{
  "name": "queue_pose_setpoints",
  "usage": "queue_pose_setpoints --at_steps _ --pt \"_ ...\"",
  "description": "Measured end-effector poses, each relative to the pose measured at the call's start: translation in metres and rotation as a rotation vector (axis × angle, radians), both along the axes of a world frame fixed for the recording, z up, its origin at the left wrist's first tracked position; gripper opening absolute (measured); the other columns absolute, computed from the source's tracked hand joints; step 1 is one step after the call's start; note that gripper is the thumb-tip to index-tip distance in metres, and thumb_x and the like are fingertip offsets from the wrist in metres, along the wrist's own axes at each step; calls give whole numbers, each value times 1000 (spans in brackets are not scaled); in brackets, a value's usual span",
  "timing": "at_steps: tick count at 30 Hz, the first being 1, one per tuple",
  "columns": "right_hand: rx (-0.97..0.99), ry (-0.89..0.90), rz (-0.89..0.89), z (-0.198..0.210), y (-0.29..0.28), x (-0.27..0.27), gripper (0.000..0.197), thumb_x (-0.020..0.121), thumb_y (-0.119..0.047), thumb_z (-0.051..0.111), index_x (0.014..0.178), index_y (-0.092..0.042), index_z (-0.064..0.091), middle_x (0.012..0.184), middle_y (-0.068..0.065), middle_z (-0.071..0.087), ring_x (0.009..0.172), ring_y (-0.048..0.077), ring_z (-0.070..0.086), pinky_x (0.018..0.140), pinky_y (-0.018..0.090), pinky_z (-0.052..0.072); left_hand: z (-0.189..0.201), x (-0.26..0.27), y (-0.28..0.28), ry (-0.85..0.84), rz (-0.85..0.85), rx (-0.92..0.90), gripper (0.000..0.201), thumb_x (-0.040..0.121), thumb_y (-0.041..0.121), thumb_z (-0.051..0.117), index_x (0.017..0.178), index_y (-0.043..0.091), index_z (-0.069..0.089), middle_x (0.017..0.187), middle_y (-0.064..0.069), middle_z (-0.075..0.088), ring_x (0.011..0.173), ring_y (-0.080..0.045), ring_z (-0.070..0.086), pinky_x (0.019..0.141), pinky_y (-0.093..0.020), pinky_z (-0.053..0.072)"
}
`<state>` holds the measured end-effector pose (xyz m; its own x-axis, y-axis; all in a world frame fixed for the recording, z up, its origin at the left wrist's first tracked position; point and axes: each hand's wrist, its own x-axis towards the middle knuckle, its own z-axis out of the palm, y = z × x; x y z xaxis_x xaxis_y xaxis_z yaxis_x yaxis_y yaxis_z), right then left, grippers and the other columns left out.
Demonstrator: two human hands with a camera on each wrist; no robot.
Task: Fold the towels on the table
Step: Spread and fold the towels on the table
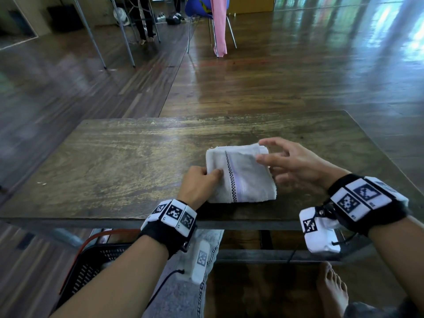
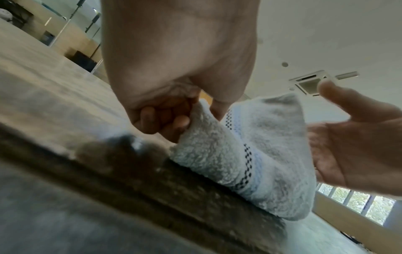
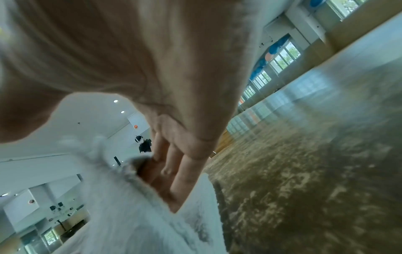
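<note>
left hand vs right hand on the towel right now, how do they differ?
Grip: the left hand pinches the folded towel at its left edge with curled fingers; the right hand holds nothing, its fingers spread and relaxed.
Position: the left hand sits at the towel's near left side; the right hand is at its far right corner.
Contact: the left hand's pinch is plain; whether the right hand's fingertips touch the towel is unclear.
Shared: both wear marker wristbands and are over the table.
</note>
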<state>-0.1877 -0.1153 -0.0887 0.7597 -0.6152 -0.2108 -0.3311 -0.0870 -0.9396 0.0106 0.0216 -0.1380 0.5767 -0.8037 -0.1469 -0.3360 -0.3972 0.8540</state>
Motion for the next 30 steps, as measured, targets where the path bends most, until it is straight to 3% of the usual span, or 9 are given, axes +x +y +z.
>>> queue_pose_setpoints --at_steps 3,5,9,13,17,20,23,26,30 --pt "-31 17 -101 -5 -8 15 113 52 -51 95 146 -24 39 117 2 74 99 16 74 83 40 60 3 3 -16 -69 36 -11 38 91 40 59 88 5 74 86 -10 75 80 -25 72 73 -42 58" --pt "-174 77 -179 -11 -15 26 99 66 -32 93 147 -20 37 125 6 67 98 17 71 78 34 59 4 6 -29 -83 45 -52 32 91 41 59 88 12 73 85 -5 74 80 -22 71 75 -41 58" --pt "-240 120 -330 -27 -32 40 81 82 -12 82 147 -17 36 132 10 60 103 18 66 85 39 59 -5 11 -49 -165 25 -63 26 94 37 59 92 14 69 82 3 69 76 -15 64 62 -27 50" --pt "-247 261 -328 -42 -40 48 85 83 -15 81 152 -17 31 141 11 55 119 27 60 99 48 53 -17 11 -60 -318 54 -10 34 94 40 55 80 9 61 71 0 59 66 -18 53 55 -30 36" --pt "-354 291 -370 -47 -43 54 78 86 -20 77 151 -18 33 138 10 56 114 24 57 88 34 48 -18 10 -67 -365 84 73 35 96 46 50 72 20 51 70 5 55 67 -16 52 60 -32 35" --pt "-422 314 -373 -48 -40 58 75 87 -21 74 150 -17 33 139 11 55 120 27 54 90 37 48 -16 8 -66 -357 85 108 33 97 44 46 87 15 58 84 -1 63 81 -25 59 72 -35 44" --pt "-640 415 -258 -46 -32 62 78 91 -21 68 155 -19 23 155 5 37 143 34 30 109 47 37 -12 5 -66 -304 121 139 32 95 37 41 103 12 59 101 -6 65 94 -30 61 85 -40 48" --pt "-790 529 -40 -43 -26 61 71 99 -22 50 160 -24 14 165 -5 20 149 25 14 116 52 25 -7 2 -66 -251 143 192 40 95 34 37 121 8 54 117 -12 63 105 -33 58 93 -44 46" --pt "-804 655 47 -41 -25 55 46 101 -32 36 147 -22 37 154 -1 36 140 27 25 112 47 27 -1 6 -64 -95 156 203 48 92 32 47 132 7 43 128 -14 57 110 -32 57 87 -40 46"
